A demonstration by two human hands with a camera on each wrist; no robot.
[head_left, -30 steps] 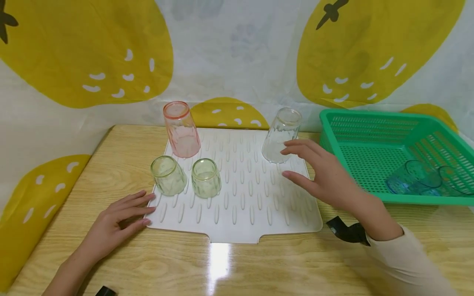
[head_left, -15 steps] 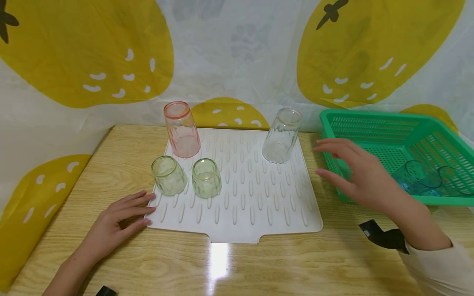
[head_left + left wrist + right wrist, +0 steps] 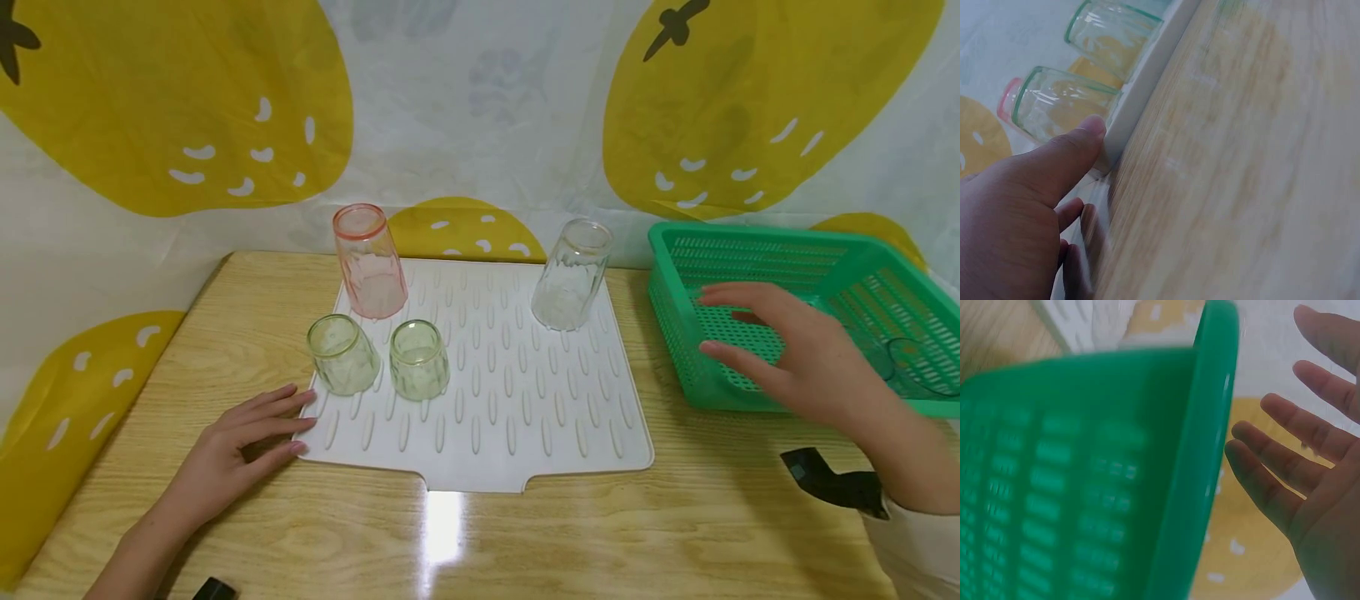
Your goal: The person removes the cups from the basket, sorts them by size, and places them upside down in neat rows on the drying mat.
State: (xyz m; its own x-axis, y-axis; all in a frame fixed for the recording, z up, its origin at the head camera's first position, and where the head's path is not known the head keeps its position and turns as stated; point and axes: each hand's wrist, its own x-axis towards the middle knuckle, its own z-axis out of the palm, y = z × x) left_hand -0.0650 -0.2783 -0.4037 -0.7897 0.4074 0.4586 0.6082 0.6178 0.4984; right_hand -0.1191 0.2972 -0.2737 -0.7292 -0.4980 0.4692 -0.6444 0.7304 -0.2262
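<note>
My left hand [image 3: 232, 454] lies at the left edge of a white ribbed drying mat [image 3: 480, 433], its fingertips touching the rim. In the left wrist view the thumb [image 3: 1079, 147] rests against the mat's side. My right hand [image 3: 802, 358], fingers spread and holding nothing, hovers over the green plastic basket [image 3: 675, 333]. Upside down on the mat stand a tall pink glass [image 3: 371, 267], two short green glasses [image 3: 343, 358] and a tall clear glass [image 3: 572, 275]. Bluish glasses [image 3: 918, 367] lie in the basket, partly hidden by the right hand.
The wooden table [image 3: 600, 533] extends in front of the mat. A cloth with yellow fruit prints [image 3: 480, 125] hangs behind. A black strap [image 3: 832, 483] sticks out at the right wrist, and another black piece [image 3: 215, 588] shows near the left forearm.
My right hand has moved right, away from the clear glass on the mat to above the basket. The left hand and the glasses on the mat stay in place.
</note>
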